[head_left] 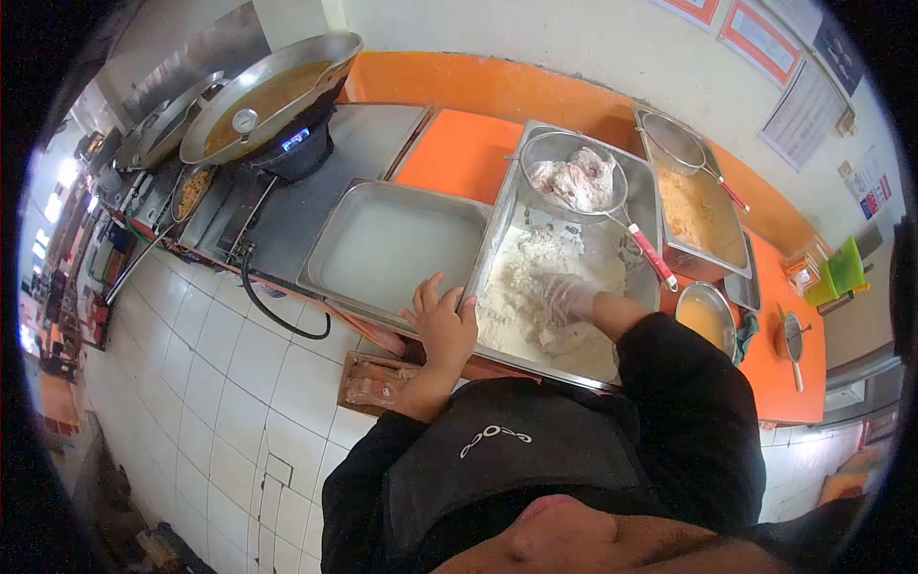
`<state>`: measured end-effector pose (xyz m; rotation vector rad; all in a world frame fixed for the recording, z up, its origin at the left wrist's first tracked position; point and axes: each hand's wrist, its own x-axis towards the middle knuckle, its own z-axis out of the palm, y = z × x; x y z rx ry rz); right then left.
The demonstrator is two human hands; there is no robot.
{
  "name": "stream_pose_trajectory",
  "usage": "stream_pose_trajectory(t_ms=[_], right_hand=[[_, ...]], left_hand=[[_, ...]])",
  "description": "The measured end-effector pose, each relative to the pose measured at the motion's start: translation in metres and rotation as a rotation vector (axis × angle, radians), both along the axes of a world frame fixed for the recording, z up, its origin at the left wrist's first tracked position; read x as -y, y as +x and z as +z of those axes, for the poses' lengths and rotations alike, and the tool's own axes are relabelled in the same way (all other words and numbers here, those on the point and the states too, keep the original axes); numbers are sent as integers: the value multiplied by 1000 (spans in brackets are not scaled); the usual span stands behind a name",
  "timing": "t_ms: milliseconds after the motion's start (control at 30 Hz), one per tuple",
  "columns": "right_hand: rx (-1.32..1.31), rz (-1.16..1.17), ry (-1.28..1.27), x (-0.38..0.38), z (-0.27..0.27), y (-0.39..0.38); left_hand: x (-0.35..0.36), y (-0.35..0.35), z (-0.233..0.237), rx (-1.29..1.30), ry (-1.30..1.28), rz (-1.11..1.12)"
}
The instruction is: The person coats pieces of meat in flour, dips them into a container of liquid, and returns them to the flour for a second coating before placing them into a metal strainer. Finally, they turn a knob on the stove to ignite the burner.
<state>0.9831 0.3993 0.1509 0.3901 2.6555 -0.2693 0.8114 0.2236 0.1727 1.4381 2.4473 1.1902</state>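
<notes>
My left hand (443,323) rests at the near corner where two metal trays meet, with its fingers spread and nothing held in them. Beside it lies a rectangular metal tray (320,258) with a cloudy whitish liquid. My right hand (572,297), coated white, reaches down into the flour (521,277) in a deep metal pan (497,215). Its fingertips are buried, so whether they grip anything is hidden. Across the far end of that pan sits a red-handled strainer (653,256) holding flour-coated pieces (577,182), perhaps chicken.
A wok of oil (277,100) with a round thermometer stands on a burner at left. Farther right are a pan of orange-tinted crumbs (688,206), another strainer (672,142), a bowl of yellowish liquid (703,318) and a green container (839,273). A box (376,381) sits below the counter.
</notes>
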Motion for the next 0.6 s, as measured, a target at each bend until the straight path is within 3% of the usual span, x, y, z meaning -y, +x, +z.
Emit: stream_pose_trajectory(t_ms=[133,300,600], right_hand=[[36,4,-44,-17,-27,-2],[-84,-103,-312,-24,15,8],[-76,-142,-109,19,-22,-37]], left_hand=[[2,2,7,-25,-29,19],[0,1,1,-19,-24,25],[2,1,8,-39,-35,19]])
